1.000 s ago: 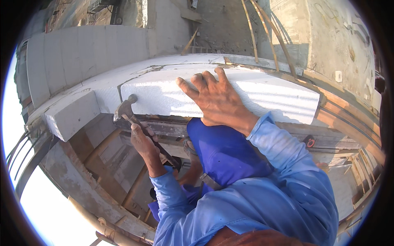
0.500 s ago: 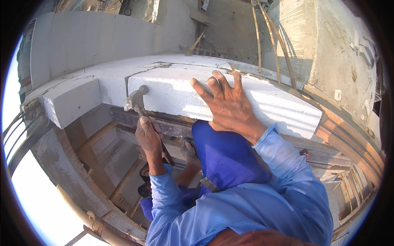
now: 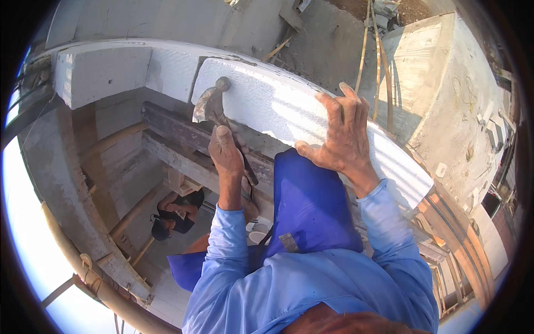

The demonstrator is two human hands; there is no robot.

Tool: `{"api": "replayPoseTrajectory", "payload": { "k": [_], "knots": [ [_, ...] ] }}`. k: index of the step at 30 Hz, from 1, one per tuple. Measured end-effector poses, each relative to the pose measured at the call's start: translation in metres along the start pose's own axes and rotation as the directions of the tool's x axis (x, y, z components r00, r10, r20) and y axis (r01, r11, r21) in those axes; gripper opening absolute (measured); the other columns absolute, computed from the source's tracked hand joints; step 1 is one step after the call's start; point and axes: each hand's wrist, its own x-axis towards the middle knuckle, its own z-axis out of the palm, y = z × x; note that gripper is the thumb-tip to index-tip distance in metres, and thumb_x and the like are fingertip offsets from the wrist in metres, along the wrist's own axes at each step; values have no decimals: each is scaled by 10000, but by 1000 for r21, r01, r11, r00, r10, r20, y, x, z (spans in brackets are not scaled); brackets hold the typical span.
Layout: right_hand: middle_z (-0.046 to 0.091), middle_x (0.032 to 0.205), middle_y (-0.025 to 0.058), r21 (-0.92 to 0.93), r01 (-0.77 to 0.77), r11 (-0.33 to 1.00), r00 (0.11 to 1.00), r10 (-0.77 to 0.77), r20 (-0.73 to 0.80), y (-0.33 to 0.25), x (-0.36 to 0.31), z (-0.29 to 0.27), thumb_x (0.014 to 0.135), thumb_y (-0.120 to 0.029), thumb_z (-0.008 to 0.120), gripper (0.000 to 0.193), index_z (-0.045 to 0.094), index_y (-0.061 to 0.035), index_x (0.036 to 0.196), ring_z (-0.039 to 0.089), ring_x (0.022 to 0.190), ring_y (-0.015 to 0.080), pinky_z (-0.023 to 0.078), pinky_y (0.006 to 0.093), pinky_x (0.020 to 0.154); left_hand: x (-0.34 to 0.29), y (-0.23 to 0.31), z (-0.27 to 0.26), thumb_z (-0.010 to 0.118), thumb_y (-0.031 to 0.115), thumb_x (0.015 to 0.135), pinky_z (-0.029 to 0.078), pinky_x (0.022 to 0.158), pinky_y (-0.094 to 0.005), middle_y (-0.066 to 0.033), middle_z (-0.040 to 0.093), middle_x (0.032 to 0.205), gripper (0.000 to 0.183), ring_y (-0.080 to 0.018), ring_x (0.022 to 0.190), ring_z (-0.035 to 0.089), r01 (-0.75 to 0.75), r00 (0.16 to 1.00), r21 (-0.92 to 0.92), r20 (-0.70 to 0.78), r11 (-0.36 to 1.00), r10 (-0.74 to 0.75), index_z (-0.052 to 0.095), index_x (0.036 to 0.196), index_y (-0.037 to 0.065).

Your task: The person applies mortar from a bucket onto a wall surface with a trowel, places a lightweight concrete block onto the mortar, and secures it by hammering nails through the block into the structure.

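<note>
My left hand point(image 3: 226, 155) is wrapped around the handle of a worn claw hammer point(image 3: 209, 106). The hammer's head is raised beside the left end of a long white lightweight block point(image 3: 258, 99), which lies along the top of a wall. I cannot tell whether the head touches the block. My right hand point(image 3: 346, 136) rests farther along the same block. Its fingers are spread and bent toward the far edge, and the thumb lies at the near edge. A dark joint separates the block's left end from the neighbouring white block point(image 3: 173, 72).
Another white block point(image 3: 105, 75) juts toward me at the left. Dark wooden planks point(image 3: 189, 139) run below the wall. Far beneath, a person point(image 3: 181, 214) in dark clothes is at the lower level. Bamboo poles point(image 3: 380, 72) lean beyond the wall; a bamboo rail point(image 3: 72, 242) crosses lower left.
My view has shifted, so the wall sits higher and tilts more. My right hand has slid right along the block, its fingers more bent. The left hand still holds the hammer near the block's left end.
</note>
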Motion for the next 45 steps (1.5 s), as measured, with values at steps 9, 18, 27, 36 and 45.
{"api": "replayPoseTrajectory", "payload": {
  "k": [9, 18, 27, 36, 45],
  "knots": [
    [410, 1175, 225, -283, 76, 956, 961, 5, 275, -20, 10, -7, 521, -467, 835, 1180, 243, -65, 1460, 425, 1143, 422, 354, 551, 938, -19, -68, 17, 435, 628, 923, 362, 382, -272, -41, 465, 551, 579, -136, 406, 411, 56, 971, -761, -110, 646, -214, 501, 813, 64],
    [425, 1156, 253, -350, 95, 932, 951, 19, 307, -17, 3, 1, 538, -443, 784, 1170, 204, -51, 1475, 534, 954, 416, 448, 506, 805, -9, -143, 54, 370, 674, 919, 350, 401, -339, -22, 433, 543, 584, -170, 403, 407, 184, 910, -888, -7, 421, -414, 478, 798, 113],
    [429, 1138, 230, -329, 131, 935, 956, -31, 293, -13, 7, 1, 523, -439, 784, 1166, 225, -36, 1464, 544, 920, 397, 470, 492, 779, 9, -152, 94, 319, 690, 916, 332, 414, -336, 0, 387, 534, 591, -157, 398, 365, 421, 825, -880, 271, 221, -495, 468, 775, 135],
    [427, 1125, 218, -315, 133, 940, 951, -31, 308, -15, 9, 1, 511, -415, 779, 1154, 243, -29, 1457, 555, 895, 381, 492, 487, 713, 20, -151, 89, 353, 697, 900, 339, 430, -350, -4, 402, 550, 581, -162, 400, 364, 377, 838, -914, 267, 150, -476, 443, 801, 132],
    [428, 1120, 222, -291, 153, 944, 956, -67, 286, -11, 4, 5, 505, -397, 785, 1138, 263, -34, 1450, 551, 899, 389, 484, 487, 721, 12, -141, 70, 329, 669, 922, 336, 444, -339, -6, 398, 567, 550, -153, 428, 360, 341, 844, -928, 231, 150, -484, 448, 806, 145]
  ]
}}
